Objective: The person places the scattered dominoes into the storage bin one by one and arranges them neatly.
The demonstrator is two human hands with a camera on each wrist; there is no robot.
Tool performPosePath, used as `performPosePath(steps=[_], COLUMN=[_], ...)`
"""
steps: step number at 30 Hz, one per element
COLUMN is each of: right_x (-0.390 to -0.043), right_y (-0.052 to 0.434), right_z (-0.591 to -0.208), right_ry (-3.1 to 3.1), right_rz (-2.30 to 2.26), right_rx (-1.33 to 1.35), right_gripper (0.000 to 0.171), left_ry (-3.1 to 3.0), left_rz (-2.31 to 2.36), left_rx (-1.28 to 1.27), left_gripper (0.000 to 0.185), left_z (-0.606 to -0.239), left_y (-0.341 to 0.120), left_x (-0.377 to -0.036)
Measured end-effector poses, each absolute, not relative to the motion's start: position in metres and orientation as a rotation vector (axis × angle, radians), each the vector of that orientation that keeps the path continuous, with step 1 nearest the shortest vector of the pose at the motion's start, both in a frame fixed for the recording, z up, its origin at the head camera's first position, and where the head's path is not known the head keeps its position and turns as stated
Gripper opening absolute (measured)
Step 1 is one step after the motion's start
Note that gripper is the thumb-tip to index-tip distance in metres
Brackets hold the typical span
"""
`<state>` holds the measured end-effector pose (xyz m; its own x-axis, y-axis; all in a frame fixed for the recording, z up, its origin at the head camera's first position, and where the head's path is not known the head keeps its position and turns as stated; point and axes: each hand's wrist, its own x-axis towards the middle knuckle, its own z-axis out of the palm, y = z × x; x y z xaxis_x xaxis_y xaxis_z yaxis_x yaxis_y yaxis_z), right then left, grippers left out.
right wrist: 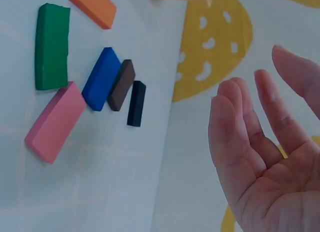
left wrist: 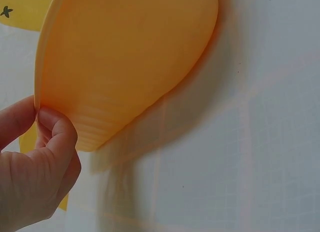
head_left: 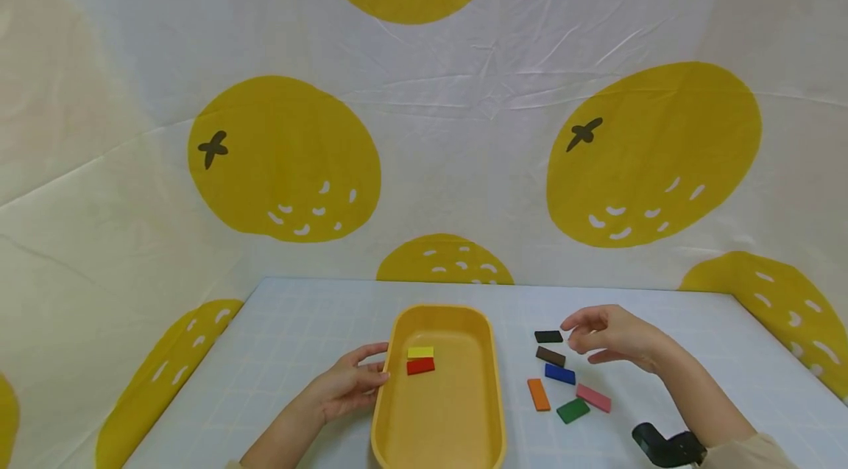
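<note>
A yellow oval tray (head_left: 391,410) sits on the pale table and holds a yellow block (head_left: 420,353) and a red block (head_left: 420,366). My left hand (head_left: 351,384) grips the tray's left rim (left wrist: 45,92), thumb on the inside and fingers curled on the outer wall. My right hand (head_left: 606,336) hovers empty with relaxed fingers just right of the black block (head_left: 548,336). In the right wrist view the hand (right wrist: 265,152) is open above the table, apart from the black block (right wrist: 136,103), brown block (right wrist: 121,85) and blue block (right wrist: 101,78).
Right of the tray lie brown (head_left: 550,356), blue (head_left: 559,374), orange (head_left: 538,394), green (head_left: 573,410) and pink (head_left: 592,397) blocks. A white cloth with yellow fruit prints (head_left: 285,160) backs the table. A black wrist mount (head_left: 665,447) shows on the right forearm.
</note>
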<state>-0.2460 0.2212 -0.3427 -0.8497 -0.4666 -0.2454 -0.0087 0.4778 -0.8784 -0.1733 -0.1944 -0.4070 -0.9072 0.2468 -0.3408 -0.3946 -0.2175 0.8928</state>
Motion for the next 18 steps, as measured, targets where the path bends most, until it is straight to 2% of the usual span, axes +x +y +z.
performPosePath(steps=[8,18], right_x=[-0.24,-0.235], right_y=[0.245,0.267], right_z=[-0.359,-0.39], right_ry=[2.249,2.248], right_rz=[-1.351,-1.362], right_rx=[-0.35,-0.191], right_gripper=[0.046,0.044], left_ry=[1.628,1.624], left_rz=[2.181,2.179], left_rx=[-0.172,-0.172], left_gripper=[0.063,0.063], left_z=[-0.406,-0.407], left_y=[-0.194,-0.194], left_x=[-0.173,-0.174])
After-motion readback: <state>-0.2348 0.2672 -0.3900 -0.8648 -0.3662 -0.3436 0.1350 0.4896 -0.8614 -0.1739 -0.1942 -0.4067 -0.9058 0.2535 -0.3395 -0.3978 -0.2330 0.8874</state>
